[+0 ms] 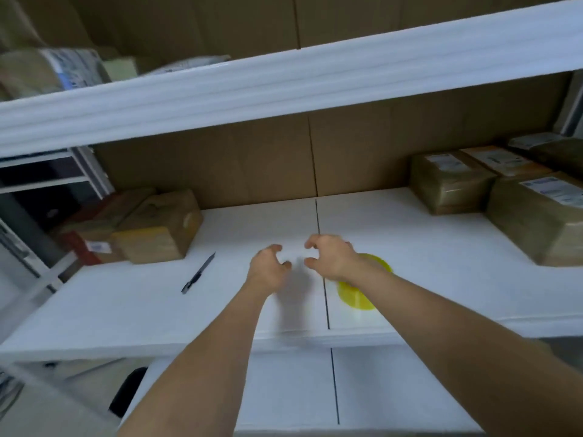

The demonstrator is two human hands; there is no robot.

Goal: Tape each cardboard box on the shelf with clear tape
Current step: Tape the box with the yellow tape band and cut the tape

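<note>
While both arms reach out over the middle of the white shelf (410, 241), neither hand has hold of anything. The left hand (268, 266) and the right hand (331, 257) hover close together above the bare board, fingers loosely curled like claws and empty.

A roll of clear tape (362, 290), yellowish in tint, lies flat on the shelf just under the right forearm, partly hidden by it. A dark utility knife (198, 274) lies to the left, apart from both hands.

Cardboard boxes sit at both ends. On the left, a brown box (157, 230) stands tilted against a low heap of other parcels; on the right, a cluster of labelled boxes (451, 181) looks glossy, as if already wrapped, though the blur makes that uncertain.

My guess is that the next box will come from the left heap. Such a box should be light and fairly stiff, but its walls can buckle if squeezed in the middle, so it is best taken with a palm on each opposite side, near the corners. Tape-covered faces would be slippery. The roll is rigid and light; holding it through the core or round the rim would leave the free end ready for pulling.
</note>
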